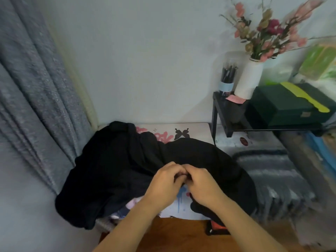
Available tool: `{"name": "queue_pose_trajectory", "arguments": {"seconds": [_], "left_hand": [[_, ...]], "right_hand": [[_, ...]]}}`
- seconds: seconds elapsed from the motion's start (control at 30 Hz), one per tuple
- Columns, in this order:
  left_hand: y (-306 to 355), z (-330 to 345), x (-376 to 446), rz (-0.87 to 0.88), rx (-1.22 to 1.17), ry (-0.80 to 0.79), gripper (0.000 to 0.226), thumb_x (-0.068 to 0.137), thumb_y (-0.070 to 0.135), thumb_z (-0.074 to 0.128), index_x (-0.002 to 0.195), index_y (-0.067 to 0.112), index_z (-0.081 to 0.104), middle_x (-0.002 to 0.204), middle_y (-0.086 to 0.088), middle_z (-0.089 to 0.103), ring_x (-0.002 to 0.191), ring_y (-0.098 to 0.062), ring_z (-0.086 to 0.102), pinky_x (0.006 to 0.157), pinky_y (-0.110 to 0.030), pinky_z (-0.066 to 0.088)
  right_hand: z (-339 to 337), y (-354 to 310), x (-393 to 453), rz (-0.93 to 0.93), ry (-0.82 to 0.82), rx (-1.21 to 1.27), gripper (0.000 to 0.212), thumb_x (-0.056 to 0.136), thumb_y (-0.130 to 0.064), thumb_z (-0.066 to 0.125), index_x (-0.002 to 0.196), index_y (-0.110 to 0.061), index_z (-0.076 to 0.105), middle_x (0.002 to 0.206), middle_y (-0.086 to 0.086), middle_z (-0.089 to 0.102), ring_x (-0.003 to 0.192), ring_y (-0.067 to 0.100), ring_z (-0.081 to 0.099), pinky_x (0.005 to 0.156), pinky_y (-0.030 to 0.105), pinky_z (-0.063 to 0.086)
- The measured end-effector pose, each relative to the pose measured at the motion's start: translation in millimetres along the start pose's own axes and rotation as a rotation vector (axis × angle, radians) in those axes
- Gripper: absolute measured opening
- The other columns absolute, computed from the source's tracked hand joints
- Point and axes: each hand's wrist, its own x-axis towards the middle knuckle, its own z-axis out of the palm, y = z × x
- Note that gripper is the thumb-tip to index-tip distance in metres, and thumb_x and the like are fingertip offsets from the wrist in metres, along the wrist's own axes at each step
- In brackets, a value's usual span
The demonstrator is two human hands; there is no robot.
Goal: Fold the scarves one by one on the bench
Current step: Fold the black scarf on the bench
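A large black scarf [112, 166] lies rumpled across the white printed bench [198, 131], spilling over its left and front edges. My left hand [166, 182] and my right hand [201, 186] meet above the middle of the bench. The fingers of both curl inward and pinch the same part of the black cloth between them. A bare patch of bench with blue and pink print shows just below my hands. A bit of pale patterned cloth [131, 205] peeks out under the black scarf at the front left.
A grey curtain [36, 106] hangs at the left. A grey striped blanket [272, 179] lies right of the bench. Behind it a black shelf [229, 113] carries a white vase with flowers [250, 79], a brush holder [227, 79] and a dark green box [287, 104]. Wooden floor lies below.
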Motion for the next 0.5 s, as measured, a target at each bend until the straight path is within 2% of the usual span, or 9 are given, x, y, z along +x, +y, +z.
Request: {"name": "queue_pose_trajectory", "arguments": {"seconds": [0.07, 0.13, 0.23, 0.33, 0.4, 0.5], "left_hand": [[-9.6, -11.9, 4.9, -0.053, -0.112, -0.09, 0.018, 0.098, 0.023, 0.064, 0.097, 0.039, 0.055, 0.09, 0.018, 0.059, 0.085, -0.001, 0.061, 0.075, -0.016, 0.049], [-21.3, -20.3, 13.3, -0.055, -0.134, -0.181, 0.017, 0.099, 0.026, 0.061, 0.1, 0.041, 0.053, 0.096, 0.018, 0.058, 0.091, 0.0, 0.06, 0.079, -0.018, 0.049], [-35.6, -32.2, 27.9, -0.007, -0.068, -0.254, 0.019, 0.099, 0.023, 0.059, 0.11, 0.039, 0.057, 0.106, 0.015, 0.059, 0.1, 0.001, 0.059, 0.085, -0.021, 0.05], [-43.8, -47.4, 40.4, 0.084, -0.062, -0.366, 0.023, 0.097, 0.02, 0.061, 0.114, 0.035, 0.064, 0.106, 0.017, 0.066, 0.1, 0.001, 0.064, 0.091, -0.028, 0.056], [-47.0, -55.2, 48.0, 0.16, -0.043, -0.392, 0.02, 0.094, 0.024, 0.066, 0.112, 0.033, 0.068, 0.103, 0.017, 0.067, 0.098, 0.0, 0.064, 0.09, -0.034, 0.056], [-39.0, -61.7, 59.0, 0.292, -0.006, -0.341, 0.013, 0.094, 0.029, 0.068, 0.106, 0.032, 0.072, 0.098, 0.017, 0.062, 0.095, -0.003, 0.061, 0.089, -0.037, 0.053]], "right_hand": [[-1.4, -1.9, 3.1, -0.008, 0.048, -0.045, 0.023, 0.098, -0.02, 0.056, 0.113, -0.037, 0.061, 0.097, -0.013, 0.068, 0.086, 0.002, 0.066, 0.08, 0.034, 0.058], [-14.4, -7.5, 6.9, -0.013, 0.022, -0.044, 0.02, 0.099, -0.023, 0.056, 0.111, -0.036, 0.066, 0.095, -0.014, 0.07, 0.085, -0.001, 0.067, 0.082, 0.03, 0.057], [-36.8, -21.1, 7.4, -0.026, 0.028, -0.047, 0.017, 0.096, -0.024, 0.063, 0.106, -0.033, 0.073, 0.092, -0.018, 0.071, 0.091, -0.003, 0.065, 0.085, 0.022, 0.053], [-50.0, -33.0, 3.4, -0.014, 0.071, -0.061, 0.018, 0.094, -0.021, 0.066, 0.105, -0.03, 0.075, 0.085, -0.029, 0.065, 0.092, -0.013, 0.061, 0.081, 0.007, 0.047], [-55.5, -38.8, 0.3, 0.014, 0.117, -0.057, 0.02, 0.093, -0.019, 0.067, 0.109, -0.028, 0.075, 0.085, -0.036, 0.058, 0.091, -0.023, 0.056, 0.079, 0.0, 0.041], [-61.9, -45.2, -2.5, 0.06, 0.179, -0.043, 0.022, 0.093, -0.019, 0.066, 0.112, -0.027, 0.074, 0.086, -0.036, 0.057, 0.086, -0.025, 0.055, 0.075, -0.002, 0.041]]}}
